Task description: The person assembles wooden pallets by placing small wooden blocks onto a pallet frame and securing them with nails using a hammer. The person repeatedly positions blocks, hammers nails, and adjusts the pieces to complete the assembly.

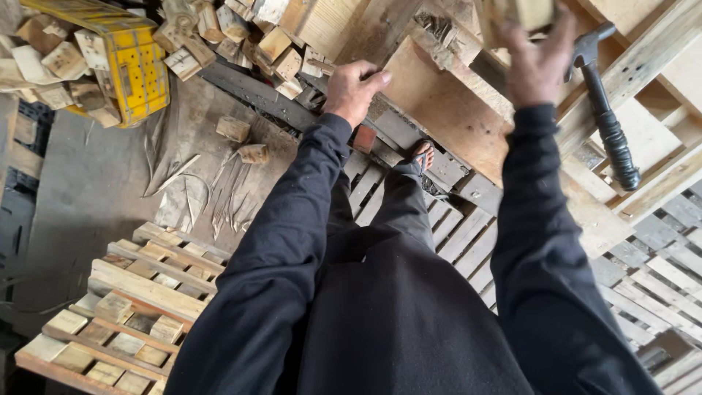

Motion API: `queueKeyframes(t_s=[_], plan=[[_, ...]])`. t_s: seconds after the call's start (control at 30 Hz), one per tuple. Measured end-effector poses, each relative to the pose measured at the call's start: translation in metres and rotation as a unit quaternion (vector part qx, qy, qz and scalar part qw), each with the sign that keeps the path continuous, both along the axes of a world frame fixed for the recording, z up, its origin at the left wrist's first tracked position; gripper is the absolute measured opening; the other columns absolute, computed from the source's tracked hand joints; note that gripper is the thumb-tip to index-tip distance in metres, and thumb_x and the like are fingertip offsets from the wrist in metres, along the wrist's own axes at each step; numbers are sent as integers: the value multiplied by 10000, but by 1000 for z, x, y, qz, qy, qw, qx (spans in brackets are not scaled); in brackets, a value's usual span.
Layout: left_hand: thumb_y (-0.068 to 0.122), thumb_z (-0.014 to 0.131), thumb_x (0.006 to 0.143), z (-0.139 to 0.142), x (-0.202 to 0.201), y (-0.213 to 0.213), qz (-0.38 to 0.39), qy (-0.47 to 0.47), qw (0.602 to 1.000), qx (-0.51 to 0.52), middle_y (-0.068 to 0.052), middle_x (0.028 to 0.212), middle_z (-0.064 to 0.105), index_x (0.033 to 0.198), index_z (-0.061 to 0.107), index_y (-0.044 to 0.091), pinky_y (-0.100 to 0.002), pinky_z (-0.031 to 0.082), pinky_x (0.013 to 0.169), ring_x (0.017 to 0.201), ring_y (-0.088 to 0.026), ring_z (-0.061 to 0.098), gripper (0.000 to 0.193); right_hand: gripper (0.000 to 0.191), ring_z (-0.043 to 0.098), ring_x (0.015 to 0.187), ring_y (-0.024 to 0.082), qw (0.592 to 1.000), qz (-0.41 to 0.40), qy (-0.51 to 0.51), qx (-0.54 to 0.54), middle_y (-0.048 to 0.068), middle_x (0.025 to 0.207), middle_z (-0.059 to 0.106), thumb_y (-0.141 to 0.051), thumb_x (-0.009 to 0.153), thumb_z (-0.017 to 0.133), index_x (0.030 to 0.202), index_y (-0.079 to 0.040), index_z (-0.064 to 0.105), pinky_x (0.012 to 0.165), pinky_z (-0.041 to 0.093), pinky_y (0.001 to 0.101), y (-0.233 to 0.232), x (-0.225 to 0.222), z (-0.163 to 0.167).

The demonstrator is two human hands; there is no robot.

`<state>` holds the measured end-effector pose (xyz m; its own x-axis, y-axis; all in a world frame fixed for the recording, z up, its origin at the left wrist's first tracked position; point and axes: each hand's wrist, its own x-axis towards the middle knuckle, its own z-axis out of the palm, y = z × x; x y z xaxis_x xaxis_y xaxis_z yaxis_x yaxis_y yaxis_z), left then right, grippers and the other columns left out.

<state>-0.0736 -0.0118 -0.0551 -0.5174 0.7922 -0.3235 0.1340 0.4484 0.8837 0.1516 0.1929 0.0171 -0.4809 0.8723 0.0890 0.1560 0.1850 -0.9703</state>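
While raised near the top edge of the view, right hand [540, 64] closed around a pale wooden block [521, 14], rough-cut and partly out of the picture. Left hand [353, 89] set down on the edge of a flat wooden board [446, 110], fingers curled over the rim; whether gripping or only resting, cannot tell. Board light brown and smooth, lying slanted, one long edge free toward the legs. One black hammer [605, 110] lying just beside the right hand on pale planks [643, 139], handle toward the lower right. One foot in a sandal [422, 155] below the board, on grey slats [468, 234]. Open concrete floor [88, 197] at the left, with two loose blocks [243, 140] and thin wood shavings on it. One yellow crate [139, 73] at upper left, next to a heap of many cut blocks [241, 33], too many to count. One pallet [131, 307] at lower left with small blocks between its slats.
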Motion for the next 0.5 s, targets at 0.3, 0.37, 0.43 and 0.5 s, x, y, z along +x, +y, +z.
queueKeyframes(t_s=[0.3, 0.37, 0.43, 0.5], plan=[[337, 650, 966, 6, -11, 20, -64, -25, 997, 26, 12, 668, 661, 800, 721, 72, -301, 571, 588, 595, -119, 642, 320, 794, 685, 1189, 292, 866, -12, 249, -433, 125, 1408, 613, -395, 945, 725, 1577, -49, 391, 825, 642, 438, -177, 43, 109], [341, 646, 961, 2, -12, 23, -69, -47, 996, 31, 34, 658, 664, 819, 724, 72, -286, 585, 573, 572, -96, 655, 314, 824, 679, 1189, 294, 872, -19, 214, -440, 150, 1397, 613, -396, 921, 733, 1562, -10, 389, 846, 636, 434, -199, 38, 105], [333, 600, 1002, -6, -12, 31, -95, -36, 994, 41, 19, 681, 651, 872, 709, 68, -290, 583, 570, 585, -103, 648, 315, 850, 679, 1163, 284, 869, -47, 188, -454, 172, 1369, 622, -388, 887, 745, 1534, 41, 399, 867, 627, 412, -213, 38, 98], [326, 553, 1043, -14, -8, 47, -136, 4, 988, 69, 3, 704, 638, 925, 694, 63, -294, 581, 567, 597, -111, 641, 321, 867, 642, 1159, 259, 883, -32, 137, -449, 174, 1384, 617, -370, 902, 759, 1569, 66, 417, 908, 566, 351, -222, 44, 89]])
